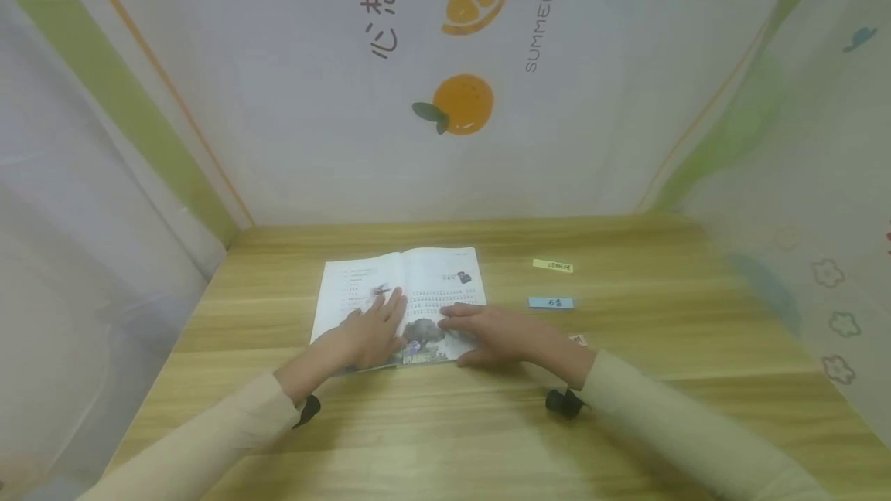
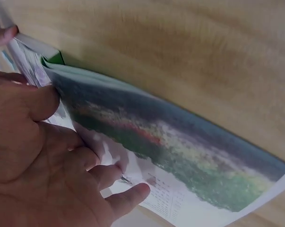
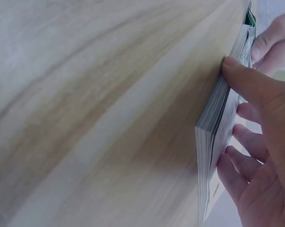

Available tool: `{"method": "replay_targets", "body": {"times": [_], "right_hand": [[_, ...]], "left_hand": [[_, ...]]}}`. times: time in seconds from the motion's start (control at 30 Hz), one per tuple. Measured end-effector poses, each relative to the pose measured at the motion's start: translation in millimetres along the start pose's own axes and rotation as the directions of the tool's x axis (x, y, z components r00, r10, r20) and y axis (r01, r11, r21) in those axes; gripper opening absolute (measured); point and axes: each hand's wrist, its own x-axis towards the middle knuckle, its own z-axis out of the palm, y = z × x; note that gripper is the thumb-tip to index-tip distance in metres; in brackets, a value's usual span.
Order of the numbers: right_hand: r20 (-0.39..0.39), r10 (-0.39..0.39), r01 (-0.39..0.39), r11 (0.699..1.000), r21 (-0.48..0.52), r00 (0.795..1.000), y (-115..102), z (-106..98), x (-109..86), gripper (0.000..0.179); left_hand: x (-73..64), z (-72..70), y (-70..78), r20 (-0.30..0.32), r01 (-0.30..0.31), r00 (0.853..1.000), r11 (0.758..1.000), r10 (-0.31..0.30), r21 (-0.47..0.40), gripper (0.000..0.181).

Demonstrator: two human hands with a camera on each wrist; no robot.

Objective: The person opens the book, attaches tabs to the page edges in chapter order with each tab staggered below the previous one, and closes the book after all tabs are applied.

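Note:
An open book with printed text and painted pictures lies on the wooden table. My left hand rests on the lower left page near the fold, its fingers extended. In the left wrist view, a painted landscape runs along that page's near edge. Spread over the lower right page is my right hand. Seen from the right wrist, its thumb touches the near edge of the page block, while the other fingers lie on the page. Both hands cover parts of the text and pictures.
To the right of the book lie a yellow paper strip and a blue strip, both with handwriting. A small slip is partly hidden behind the right wrist. A white curtain with printed oranges hangs behind the wooden table.

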Motion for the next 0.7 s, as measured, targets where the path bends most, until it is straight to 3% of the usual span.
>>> {"method": "replay_targets", "body": {"times": [0.5,0.7], "right_hand": [[-0.02,0.001,-0.001,1.0,0.004,1.0,1,2,-2.4,0.067],[-0.025,0.006,-0.006,1.0,-0.005,1.0,2,3,-3.6,0.068]], "left_hand": [[-34.1,20.7,21.7,-0.013,-0.032,0.999,0.999,0.033,0.034,0.076],[-38.1,16.2,26.7,0.029,-0.051,0.998,0.998,0.05,0.029,0.078]]}}
